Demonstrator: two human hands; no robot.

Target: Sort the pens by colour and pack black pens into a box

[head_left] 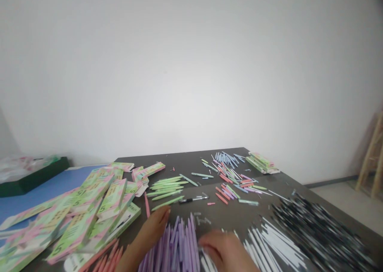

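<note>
A thick bundle of purple pens [176,244] lies in front of me, tips pointing away. Along its left side rests my left hand [151,230], stretched out, with no pen visibly gripped; its far side is hidden. My right hand [226,248] is to the right of the purple pens, over some white sticks [208,262]. Its fingers bend downward but are smeared by motion, so whether they hold anything is unclear. Coral pens [107,258] lie left of my left wrist. Beyond it are light green pens [164,186] and a black-and-clear pen [193,199].
Green-and-pink boxes [86,200] overlap on the left, near a dark green tray [36,176]. At right lie white sticks [278,240] and a heap of black pens [320,232]. Mixed coloured pens [230,176] and stacked boxes [260,162] are farther back on the dark table.
</note>
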